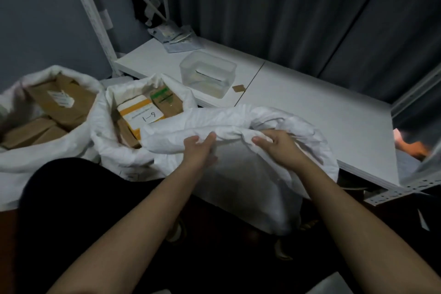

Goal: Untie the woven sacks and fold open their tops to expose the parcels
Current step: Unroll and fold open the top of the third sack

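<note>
Three white woven sacks stand in a row. The left sack (pixel 78 141) is open, with brown cardboard parcels (pixel 59 100) showing inside. The middle sack (pixel 107 141) is also open and holds an orange-and-white box (pixel 140 112) marked "1-9" beside brown parcels. The right sack (pixel 250 186) stands in front of me with its top bunched and rolled. My left hand (pixel 199 148) grips the rolled rim at its left part. My right hand (pixel 276 143) pinches the bunched fabric at the middle of the rim. Its contents are hidden.
A low white shelf board (pixel 322 107) runs behind the sacks and carries a clear plastic box (pixel 207 74), a small brown scrap (pixel 238 88) and grey mailer bags (pixel 176 37). White rack posts (pixel 93 14) rise at the back left. Dark curtains hang behind.
</note>
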A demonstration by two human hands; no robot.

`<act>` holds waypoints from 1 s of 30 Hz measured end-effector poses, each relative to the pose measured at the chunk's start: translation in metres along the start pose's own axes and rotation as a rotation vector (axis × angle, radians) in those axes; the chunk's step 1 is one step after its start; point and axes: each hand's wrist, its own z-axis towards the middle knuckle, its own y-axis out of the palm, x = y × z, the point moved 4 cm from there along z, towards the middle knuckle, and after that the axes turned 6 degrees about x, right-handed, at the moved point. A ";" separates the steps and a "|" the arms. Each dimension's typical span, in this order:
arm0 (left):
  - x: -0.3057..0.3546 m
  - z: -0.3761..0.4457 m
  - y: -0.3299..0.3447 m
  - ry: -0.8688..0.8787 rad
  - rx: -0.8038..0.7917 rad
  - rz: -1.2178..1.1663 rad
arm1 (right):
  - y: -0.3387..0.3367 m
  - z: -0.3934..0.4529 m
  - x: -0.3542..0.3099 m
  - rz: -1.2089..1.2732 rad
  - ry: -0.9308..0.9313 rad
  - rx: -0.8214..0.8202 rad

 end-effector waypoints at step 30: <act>-0.010 -0.009 -0.007 -0.131 -0.081 -0.213 | 0.075 -0.023 -0.023 0.153 0.070 0.047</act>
